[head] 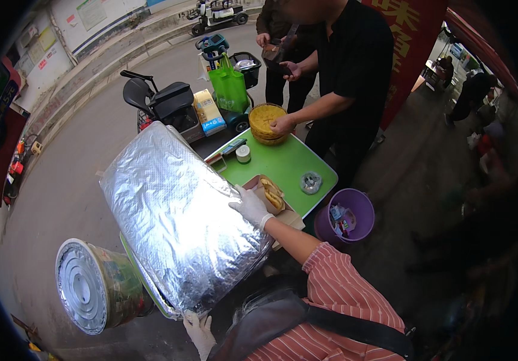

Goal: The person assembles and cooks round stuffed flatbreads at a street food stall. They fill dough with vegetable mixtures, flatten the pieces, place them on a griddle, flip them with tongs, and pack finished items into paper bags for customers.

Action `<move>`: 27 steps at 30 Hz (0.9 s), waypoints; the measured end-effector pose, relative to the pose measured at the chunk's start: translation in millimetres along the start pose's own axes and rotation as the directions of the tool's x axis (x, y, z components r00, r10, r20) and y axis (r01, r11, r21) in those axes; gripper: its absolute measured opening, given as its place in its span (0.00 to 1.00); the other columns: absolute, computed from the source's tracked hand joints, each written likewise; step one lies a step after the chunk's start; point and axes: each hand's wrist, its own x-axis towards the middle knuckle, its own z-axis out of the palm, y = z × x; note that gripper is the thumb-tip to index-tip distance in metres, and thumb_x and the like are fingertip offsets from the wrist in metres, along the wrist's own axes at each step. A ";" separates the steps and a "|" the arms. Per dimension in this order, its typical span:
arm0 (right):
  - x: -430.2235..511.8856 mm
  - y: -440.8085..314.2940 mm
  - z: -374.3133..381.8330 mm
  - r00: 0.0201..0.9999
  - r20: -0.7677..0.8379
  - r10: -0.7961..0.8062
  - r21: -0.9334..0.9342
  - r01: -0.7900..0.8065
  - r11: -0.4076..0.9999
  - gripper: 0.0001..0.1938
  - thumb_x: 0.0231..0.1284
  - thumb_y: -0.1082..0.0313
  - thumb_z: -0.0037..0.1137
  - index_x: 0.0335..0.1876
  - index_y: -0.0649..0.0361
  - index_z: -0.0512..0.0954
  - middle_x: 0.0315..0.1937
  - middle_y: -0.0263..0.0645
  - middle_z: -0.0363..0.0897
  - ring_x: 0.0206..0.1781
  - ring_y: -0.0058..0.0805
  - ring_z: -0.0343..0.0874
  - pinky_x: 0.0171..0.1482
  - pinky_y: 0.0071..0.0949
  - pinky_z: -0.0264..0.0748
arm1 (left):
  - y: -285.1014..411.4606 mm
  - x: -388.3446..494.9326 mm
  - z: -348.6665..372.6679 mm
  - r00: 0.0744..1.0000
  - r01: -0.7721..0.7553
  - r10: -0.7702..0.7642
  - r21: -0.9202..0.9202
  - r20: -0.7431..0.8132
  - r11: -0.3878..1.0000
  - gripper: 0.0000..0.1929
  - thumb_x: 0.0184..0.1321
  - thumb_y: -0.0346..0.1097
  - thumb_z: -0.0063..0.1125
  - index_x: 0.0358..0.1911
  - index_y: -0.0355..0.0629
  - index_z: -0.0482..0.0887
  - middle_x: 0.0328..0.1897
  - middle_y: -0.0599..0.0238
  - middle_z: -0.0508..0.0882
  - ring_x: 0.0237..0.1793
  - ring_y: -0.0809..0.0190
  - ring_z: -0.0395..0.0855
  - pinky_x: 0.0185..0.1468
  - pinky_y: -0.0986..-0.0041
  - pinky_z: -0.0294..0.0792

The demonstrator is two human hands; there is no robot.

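Note:
A large silver foil cover lies over something boxy on a table before me; what it covers is hidden. My left hand, in a thin white glove, pinches the cover's near edge at the bottom of the view. On the cover's right edge rests my gloved right hand, its fingers spread against the foil; whether it grips the edge I cannot tell. Touching or just beyond that hand is a paper bag with golden flatbread-like food sticking out. Brown paper or cardboard sits beside my right wrist.
A green table carries a yellow woven basket, a white-lidded jar and a plastic bag of coins. Another person's hand touches the basket. A purple bucket, a lidded tub and a mobility scooter stand around.

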 end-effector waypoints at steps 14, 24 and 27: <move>-2.6 -5.2 -24.7 0.931 -0.345 -0.119 -0.233 0.038 0.972 0.42 0.57 0.57 0.68 0.72 0.72 0.60 0.64 0.59 0.69 0.67 0.45 0.69 0.68 0.33 0.65 | -15.9 11.0 -5.3 0.999 -0.015 0.017 -0.036 0.052 0.999 0.22 0.68 0.28 0.54 0.63 0.41 0.64 0.56 0.61 0.76 0.51 0.61 0.79 0.53 0.62 0.79; -175.3 -319.9 41.4 0.221 -0.757 -0.615 -0.058 0.915 0.399 0.12 0.75 0.62 0.47 0.50 0.63 0.76 0.32 0.39 0.83 0.29 0.33 0.81 0.34 0.26 0.79 | 3.8 -20.3 -203.6 0.944 -0.323 0.311 0.136 0.108 0.936 0.16 0.68 0.38 0.59 0.55 0.38 0.81 0.51 0.60 0.86 0.53 0.64 0.83 0.60 0.73 0.73; -236.9 -340.0 146.7 0.201 -0.156 -0.967 0.107 0.977 0.186 0.17 0.76 0.65 0.43 0.27 0.57 0.79 0.19 0.35 0.78 0.23 0.28 0.75 0.26 0.29 0.70 | 16.5 -65.0 -265.1 0.897 -0.405 0.428 0.179 -0.113 0.896 0.16 0.69 0.39 0.59 0.55 0.39 0.81 0.51 0.62 0.86 0.54 0.65 0.82 0.61 0.74 0.72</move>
